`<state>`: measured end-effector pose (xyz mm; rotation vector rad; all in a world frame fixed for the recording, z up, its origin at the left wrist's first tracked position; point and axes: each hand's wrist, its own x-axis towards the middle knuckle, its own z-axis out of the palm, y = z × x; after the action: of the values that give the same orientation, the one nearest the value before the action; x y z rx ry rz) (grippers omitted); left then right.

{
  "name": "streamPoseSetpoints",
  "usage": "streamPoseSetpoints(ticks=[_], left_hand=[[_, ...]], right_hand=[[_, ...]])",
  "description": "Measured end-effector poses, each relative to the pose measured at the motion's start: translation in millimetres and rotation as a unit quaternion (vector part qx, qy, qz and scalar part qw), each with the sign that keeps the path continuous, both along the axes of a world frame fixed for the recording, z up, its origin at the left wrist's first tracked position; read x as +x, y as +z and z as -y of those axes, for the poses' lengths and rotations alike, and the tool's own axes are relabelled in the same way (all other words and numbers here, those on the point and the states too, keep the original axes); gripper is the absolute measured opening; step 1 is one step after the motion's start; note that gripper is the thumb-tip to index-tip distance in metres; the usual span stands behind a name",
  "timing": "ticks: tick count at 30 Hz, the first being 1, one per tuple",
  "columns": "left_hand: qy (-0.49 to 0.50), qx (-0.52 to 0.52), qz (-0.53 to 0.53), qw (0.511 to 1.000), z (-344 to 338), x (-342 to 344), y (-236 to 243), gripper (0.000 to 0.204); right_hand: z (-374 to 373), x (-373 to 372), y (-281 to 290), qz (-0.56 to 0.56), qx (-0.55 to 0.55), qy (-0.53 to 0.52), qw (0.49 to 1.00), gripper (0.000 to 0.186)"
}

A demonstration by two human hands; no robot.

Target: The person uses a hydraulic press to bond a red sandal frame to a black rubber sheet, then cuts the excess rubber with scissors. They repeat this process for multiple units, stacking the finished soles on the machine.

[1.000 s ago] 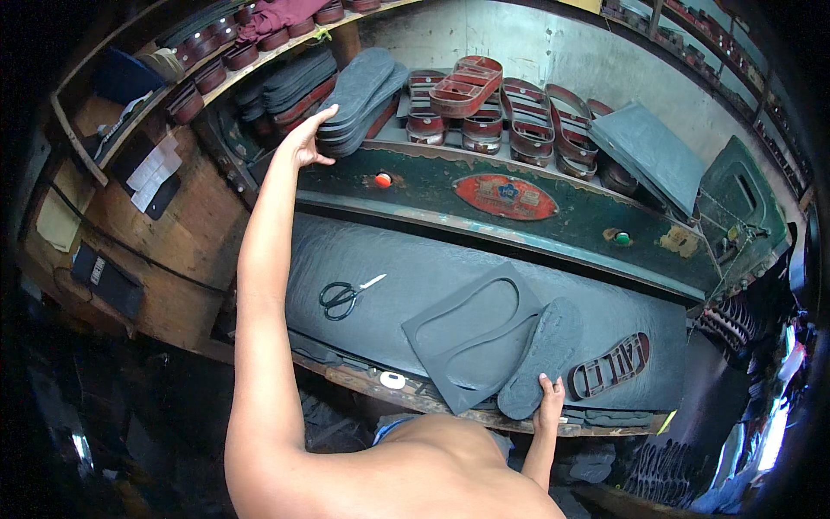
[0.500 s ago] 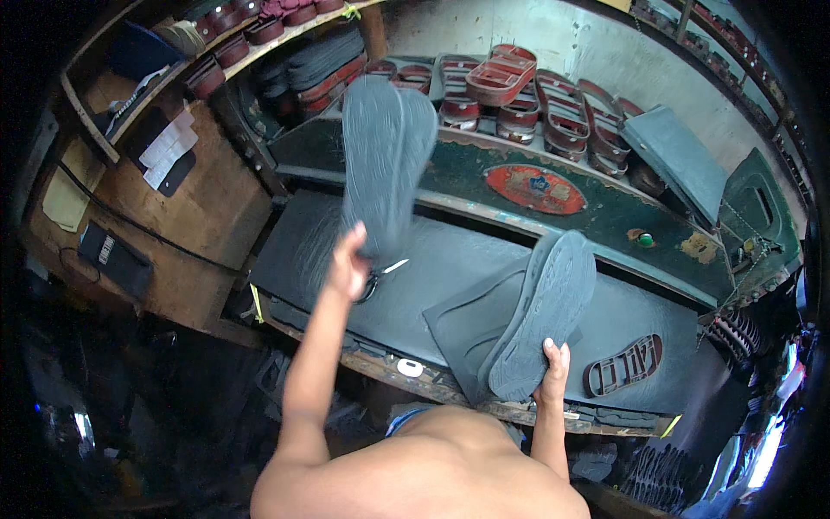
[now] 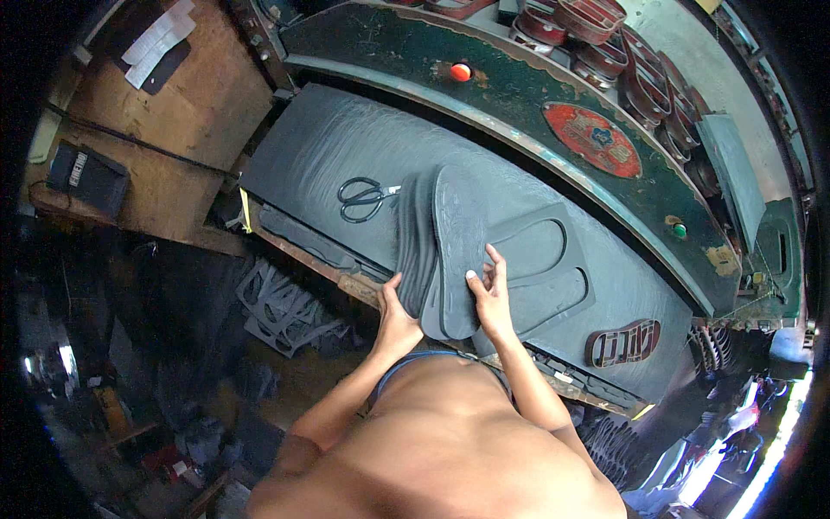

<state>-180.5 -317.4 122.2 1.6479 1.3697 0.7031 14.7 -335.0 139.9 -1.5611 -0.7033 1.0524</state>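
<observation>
A stack of dark grey shoe soles [image 3: 413, 229] stands close in front of me over the bench edge. Against its right side lies another sole [image 3: 461, 233], with at least one more under it. My left hand [image 3: 398, 324] is closed around the near left end of the stack, its fingers partly hidden. My right hand [image 3: 491, 298] grips the right edge of the nearer soles, thumb on top. Just left of the stack rest black-handled scissors [image 3: 363, 200]. A grey sheet with sole-shaped cutouts [image 3: 571, 233] lies beyond my right hand.
The bench [image 3: 320, 138] has a dark grey top. A sole-shaped cutting die [image 3: 622, 343] sits at its right. Behind runs a green machine beam [image 3: 380, 43] with a red button [image 3: 461, 72] and a green button [image 3: 679, 231]. More red dies [image 3: 596, 56] are piled above it.
My left hand has brought its soles down and right, beside those in my right hand. My right hand has shifted left with its soles. The scissors now show fully, and the view has turned.
</observation>
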Motion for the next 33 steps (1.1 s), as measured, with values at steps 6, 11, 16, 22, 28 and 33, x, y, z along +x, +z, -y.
streamPoseSetpoints(ticks=[6, 11, 16, 22, 28, 33], left_hand=[[-0.058, -0.368, 0.326, 0.869, -58, -38, 6, 0.088], [-0.166, -0.129, 0.058, 0.976, -94, 7, -22, 0.079], [-0.101, -0.114, 0.151, 0.977, -133, -1, -27, 0.065], [0.003, -0.072, 0.103, 0.992, -173, -52, 0, 0.054], [-0.080, 0.071, 0.096, 0.990, -179, -60, 43, 0.047], [-0.094, 0.113, -0.048, 0.988, -153, -52, 46, 0.061]], right_hand=[[-6, 20, -5, 0.078, 0.006, 0.016, 0.997, 0.053], [-14, 10, -4, 0.045, -0.003, 0.008, 0.999, 0.051], [-54, -24, -13, 0.087, 0.040, -0.011, 0.995, 0.057], [-123, -66, -14, 0.092, 0.050, 0.087, 0.991, 0.068], [-121, -71, -12, -0.004, 0.163, 0.092, 0.982, 0.076], [-77, -42, -26, -0.051, 0.126, 0.111, 0.985, 0.081]])
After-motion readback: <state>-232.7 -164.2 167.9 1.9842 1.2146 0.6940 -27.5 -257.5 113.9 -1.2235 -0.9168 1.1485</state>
